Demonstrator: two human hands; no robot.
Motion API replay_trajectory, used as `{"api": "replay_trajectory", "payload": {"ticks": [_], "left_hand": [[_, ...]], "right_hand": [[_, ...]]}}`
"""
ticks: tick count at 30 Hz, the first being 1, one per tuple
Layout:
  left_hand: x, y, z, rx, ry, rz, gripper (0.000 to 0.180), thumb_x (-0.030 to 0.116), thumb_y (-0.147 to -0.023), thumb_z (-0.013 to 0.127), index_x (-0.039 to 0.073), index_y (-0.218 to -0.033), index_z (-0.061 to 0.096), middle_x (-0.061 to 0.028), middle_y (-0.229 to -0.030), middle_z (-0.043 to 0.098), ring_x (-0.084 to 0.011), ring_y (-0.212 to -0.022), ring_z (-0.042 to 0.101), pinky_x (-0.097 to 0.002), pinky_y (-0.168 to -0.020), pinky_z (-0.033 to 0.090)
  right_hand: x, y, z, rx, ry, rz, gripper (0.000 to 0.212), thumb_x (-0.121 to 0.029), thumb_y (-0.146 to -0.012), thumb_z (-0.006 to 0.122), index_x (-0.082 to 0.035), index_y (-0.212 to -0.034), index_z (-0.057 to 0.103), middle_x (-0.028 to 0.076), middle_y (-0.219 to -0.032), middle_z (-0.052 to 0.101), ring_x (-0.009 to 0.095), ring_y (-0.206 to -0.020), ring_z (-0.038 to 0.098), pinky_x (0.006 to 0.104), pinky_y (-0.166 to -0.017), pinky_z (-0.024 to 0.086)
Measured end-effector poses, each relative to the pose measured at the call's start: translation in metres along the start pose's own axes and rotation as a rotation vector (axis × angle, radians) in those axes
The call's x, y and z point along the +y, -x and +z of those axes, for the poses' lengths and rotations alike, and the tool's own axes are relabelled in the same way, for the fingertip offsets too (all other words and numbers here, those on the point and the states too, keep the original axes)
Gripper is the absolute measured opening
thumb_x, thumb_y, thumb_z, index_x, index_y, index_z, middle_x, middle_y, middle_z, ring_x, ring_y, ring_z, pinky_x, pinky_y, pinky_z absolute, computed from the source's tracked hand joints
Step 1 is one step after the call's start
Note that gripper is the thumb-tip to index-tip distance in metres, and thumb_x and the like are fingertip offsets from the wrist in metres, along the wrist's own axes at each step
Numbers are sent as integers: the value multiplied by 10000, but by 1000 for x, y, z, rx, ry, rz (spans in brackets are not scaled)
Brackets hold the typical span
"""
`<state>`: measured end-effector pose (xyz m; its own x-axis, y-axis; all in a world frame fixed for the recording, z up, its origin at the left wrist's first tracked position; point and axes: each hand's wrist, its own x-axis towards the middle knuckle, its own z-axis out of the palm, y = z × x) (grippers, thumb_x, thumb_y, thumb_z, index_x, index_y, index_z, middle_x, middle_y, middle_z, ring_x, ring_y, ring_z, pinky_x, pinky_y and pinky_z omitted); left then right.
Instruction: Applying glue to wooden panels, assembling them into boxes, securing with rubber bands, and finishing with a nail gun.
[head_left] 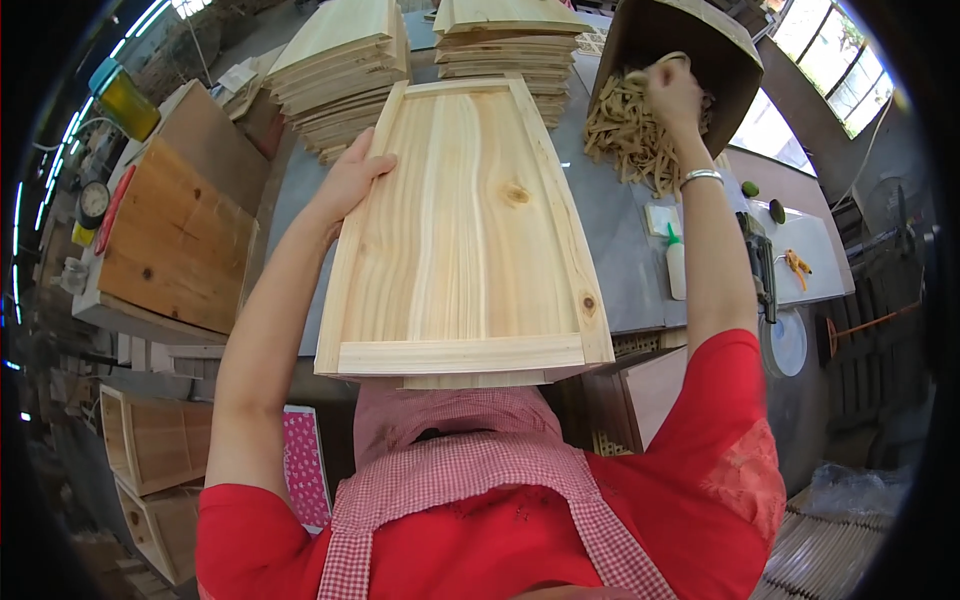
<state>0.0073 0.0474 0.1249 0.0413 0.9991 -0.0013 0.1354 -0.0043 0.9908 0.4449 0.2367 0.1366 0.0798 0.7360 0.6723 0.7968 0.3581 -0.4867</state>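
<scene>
A pale wooden panel (pixel 450 230) with a raised frame round its edge lies in front of me, its near end over the table's edge. My left hand (pixel 352 180) grips its upper left side, the thumb on top and the fingers partly hidden along the edge. Farther right, my right hand (pixel 673 92) is at the mouth of a cardboard box (pixel 735 50), fingers closed. A tan loop-like band shows at its fingertips. Many similar flat tan bands (pixel 630 130) spill from the box onto the table.
Two stacks of wooden panels (pixel 345 75) (pixel 505 60) stand at the back of the grey table (pixel 635 240). A white glue bottle (pixel 676 268) with a green nozzle and orange-handled pliers (pixel 797 266) lie right. A wooden box (pixel 180 240) stands left.
</scene>
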Motion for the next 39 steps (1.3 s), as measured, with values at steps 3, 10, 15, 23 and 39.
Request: {"api": "replay_trajectory", "payload": {"ticks": [3, 10, 15, 23, 39], "left_hand": [[-1, -1, -1, 12, -2, -1, 548, 90, -935, 566, 23, -1454, 402, -104, -1318, 577, -163, -1119, 576, -305, -950, 468], [-5, -4, -5, 9, -46, -49, 664, 113, -931, 589, 19, -1525, 309, -133, -1394, 535, -180, -1164, 563, -306, -976, 454], [-10, -5, -7, 55, -20, 10, 751, 123, -925, 602, -17, -1553, 215, -157, -1479, 457, -213, -1258, 521, -314, -1027, 424], [17, 11, 2, 262, -550, 261, 931, 306, -872, 727, -75, -1531, 190, -221, -1525, 384, -295, -1430, 360, -349, -1147, 309], [83, 202, -49, -400, -379, 696, 287, 163, -765, 755, 69, -663, 504, -23, -632, 545, -176, -665, 587, -452, -1005, 441]], "right_hand": [[5, -4, 1, -609, -58, 142, 256, -278, -862, 633, -27, -908, 657, 192, -840, 696, 368, -809, 678, 421, -777, 534], [-14, 7, -8, -291, 121, 114, 279, -265, -784, 667, -1, -871, 685, 213, -903, 704, 371, -930, 679, 416, -835, 519], [-52, 17, -16, -229, 37, 138, 247, -225, -752, 660, 0, -853, 656, 192, -840, 689, 334, -858, 673, 409, -799, 519], [-198, 70, -52, -533, -432, -186, 158, -72, -923, 560, -9, -1067, 579, -6, -613, 497, 56, -568, 535, 232, -523, 427], [-281, 179, -156, -678, -342, -819, 271, -170, -847, 692, -64, -676, 511, 86, -581, 425, 236, -536, 460, 373, -661, 419]]}}
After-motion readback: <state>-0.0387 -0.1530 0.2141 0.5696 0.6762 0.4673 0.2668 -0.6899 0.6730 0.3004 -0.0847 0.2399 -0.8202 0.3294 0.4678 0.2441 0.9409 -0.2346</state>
